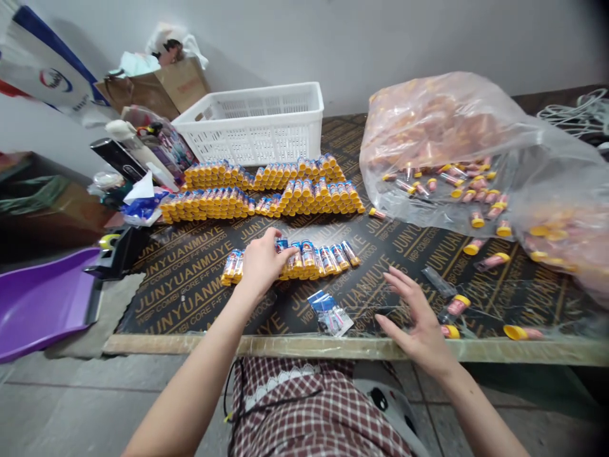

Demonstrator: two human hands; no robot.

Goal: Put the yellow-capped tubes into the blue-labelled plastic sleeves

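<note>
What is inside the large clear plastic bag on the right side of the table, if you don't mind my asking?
Inside the plastic bag are small pink tubes with yellow caps. Those deeper in are blurred by the cloudy film and cannot be told apart.

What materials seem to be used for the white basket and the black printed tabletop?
The basket looks like matte moulded plastic, judging by its regular slotted walls. The tabletop is probably plywood with a smooth dark facing: its gold print reads "PLYWOOD".

The black board (pixel 190 289) repeats "JUNYUANMUYE" and "COMBI CORE F-F PLYWOOD".
</note>
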